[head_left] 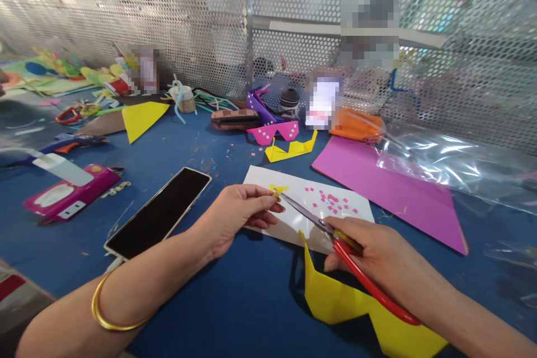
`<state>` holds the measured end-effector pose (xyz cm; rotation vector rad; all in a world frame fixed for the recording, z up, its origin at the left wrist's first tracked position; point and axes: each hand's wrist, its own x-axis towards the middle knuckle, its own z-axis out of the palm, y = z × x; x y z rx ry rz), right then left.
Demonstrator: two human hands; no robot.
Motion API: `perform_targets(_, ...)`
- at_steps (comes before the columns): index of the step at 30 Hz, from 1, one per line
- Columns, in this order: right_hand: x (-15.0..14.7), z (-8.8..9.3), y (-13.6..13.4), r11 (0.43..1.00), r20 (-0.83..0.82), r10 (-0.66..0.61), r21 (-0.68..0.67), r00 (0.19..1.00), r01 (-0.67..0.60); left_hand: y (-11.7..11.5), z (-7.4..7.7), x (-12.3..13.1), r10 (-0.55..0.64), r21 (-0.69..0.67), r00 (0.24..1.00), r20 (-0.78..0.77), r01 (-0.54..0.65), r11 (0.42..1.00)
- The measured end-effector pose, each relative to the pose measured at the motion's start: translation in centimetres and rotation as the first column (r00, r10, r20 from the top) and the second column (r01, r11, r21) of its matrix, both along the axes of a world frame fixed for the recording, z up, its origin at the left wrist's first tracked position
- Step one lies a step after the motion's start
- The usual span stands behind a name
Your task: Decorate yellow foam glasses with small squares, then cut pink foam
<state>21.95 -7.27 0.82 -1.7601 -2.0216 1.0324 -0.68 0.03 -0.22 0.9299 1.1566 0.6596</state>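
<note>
My right hand (pixel 373 246) grips a pair of scissors (pixel 348 257) with red handles, its blades pointing up and left. The blade tips meet a tiny yellow paper piece (pixel 276 194) pinched between the thumb and finger of my left hand (pixel 243 207). Beneath them lies a white sheet (pixel 260 179) bearing scattered small pink squares (pixel 331 201) and a few yellow bits (pixel 277 187). Below my right hand, a yellow paper glasses shape (pixel 335 296) is partly covered by hand and scissors. My left wrist wears a gold bangle.
A phone (pixel 159 212) lies left of my left arm, beside a magenta device (pixel 71 193). Behind the sheet sit pink glasses (pixel 274 132), smaller yellow glasses (pixel 291 149) and a brown pouch (pixel 235 119). Purple sheets (pixel 390 184) and clear plastic (pixel 453 162) lie right; perforated metal (pixel 188 17) stands behind.
</note>
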Motion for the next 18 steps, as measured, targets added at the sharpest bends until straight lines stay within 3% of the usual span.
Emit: perform_targets(18,0.40,-0.53,0.22,0.999,0.020,0.039,0.013,0.999,-0.039,0.08,-0.36,0.09,-0.010,-0.012,0.999,-0.045,0.009,1.000)
